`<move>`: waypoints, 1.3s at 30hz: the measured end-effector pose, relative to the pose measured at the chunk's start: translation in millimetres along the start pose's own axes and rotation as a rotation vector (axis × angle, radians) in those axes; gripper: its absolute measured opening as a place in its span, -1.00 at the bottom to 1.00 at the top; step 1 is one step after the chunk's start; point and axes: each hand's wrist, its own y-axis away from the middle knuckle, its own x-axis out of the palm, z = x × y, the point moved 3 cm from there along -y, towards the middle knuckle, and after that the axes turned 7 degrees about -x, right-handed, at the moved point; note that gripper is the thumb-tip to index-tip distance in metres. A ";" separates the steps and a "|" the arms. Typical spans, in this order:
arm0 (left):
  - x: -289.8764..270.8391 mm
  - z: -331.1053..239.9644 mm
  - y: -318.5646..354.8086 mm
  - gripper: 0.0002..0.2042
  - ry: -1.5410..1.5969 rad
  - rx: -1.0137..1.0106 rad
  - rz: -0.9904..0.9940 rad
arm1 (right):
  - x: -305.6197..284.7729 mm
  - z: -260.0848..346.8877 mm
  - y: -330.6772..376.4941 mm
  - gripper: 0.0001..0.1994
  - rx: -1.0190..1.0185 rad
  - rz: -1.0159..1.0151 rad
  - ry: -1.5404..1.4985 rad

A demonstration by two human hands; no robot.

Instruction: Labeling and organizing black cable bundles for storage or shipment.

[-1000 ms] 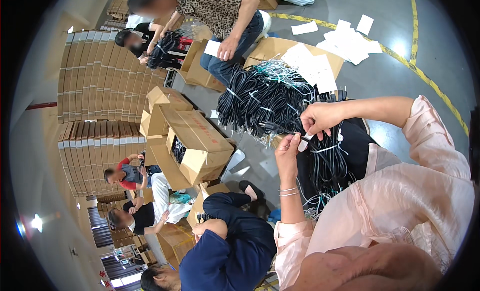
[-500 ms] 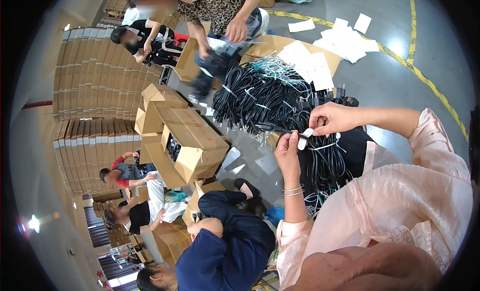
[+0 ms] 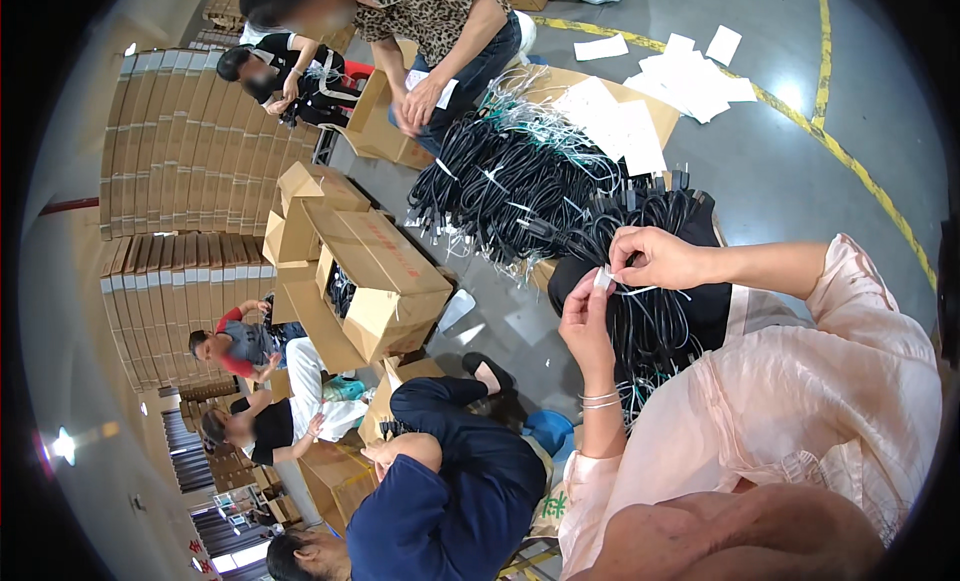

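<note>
My left hand [image 3: 586, 319] pinches a small white label [image 3: 602, 278] between thumb and fingertips. From the other side, my right hand [image 3: 655, 259] is closed at the label's upper edge, its thumb and forefinger pressed together. Just below my hands, a bundle of black power cords [image 3: 650, 331] tied with a white tie lies across my lap. Whether the label touches a cord is hidden by my fingers. Beyond them spreads a large pile of black power cords [image 3: 530, 181] with plugs and bare white and green wire ends.
White paper sheets [image 3: 625, 131] lie on cardboard beside the pile; more papers [image 3: 690, 81] are on the floor. Open cardboard boxes [image 3: 385, 261] stand to the left. Across the pile sits a person in a leopard-print shirt [image 3: 430, 16]; nearby, another wears dark blue [image 3: 440, 521].
Both hands have drawn slightly closer together, and the label is now more covered by fingers. The person opposite has put down a cord bundle and now handles a white paper.
</note>
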 end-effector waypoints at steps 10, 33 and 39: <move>9.6 -4.3 12.4 -0.95 -0.226 0.223 -0.047 | 3.7 3.4 -2.2 -0.93 -0.003 0.057 0.108; 21.8 -8.3 22.9 -0.92 -0.372 0.311 -0.065 | -17.3 -0.7 -52.4 -0.80 -0.067 0.233 0.296; 25.5 -32.5 27.3 -0.87 -0.645 0.561 -0.145 | -9.5 11.2 -42.8 -0.78 -0.099 0.082 0.178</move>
